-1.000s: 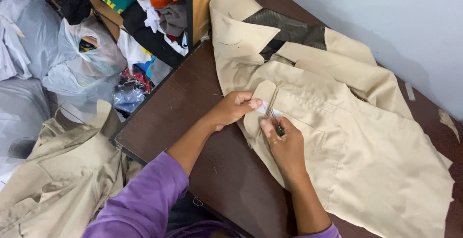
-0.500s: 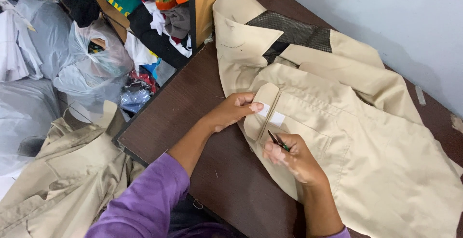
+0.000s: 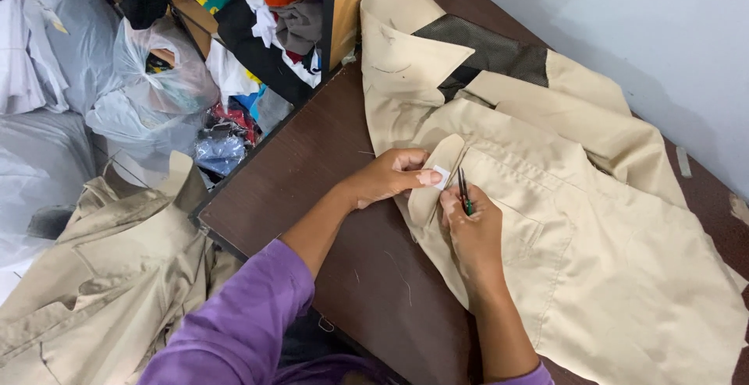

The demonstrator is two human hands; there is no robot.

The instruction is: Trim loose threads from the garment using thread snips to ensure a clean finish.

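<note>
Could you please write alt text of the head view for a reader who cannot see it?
A person's left hand pins a folded flap of a beige shirt on a dark brown table, while the right hand holds small thread snips at the flap. A second beige garment lies left of the table.

A beige shirt (image 3: 577, 276) lay spread flat on the dark brown table, with its collar at the far end. One edge of it was folded over, and thin dark snips (image 3: 464, 191) pointed at a small white label (image 3: 441, 176) there.
</note>
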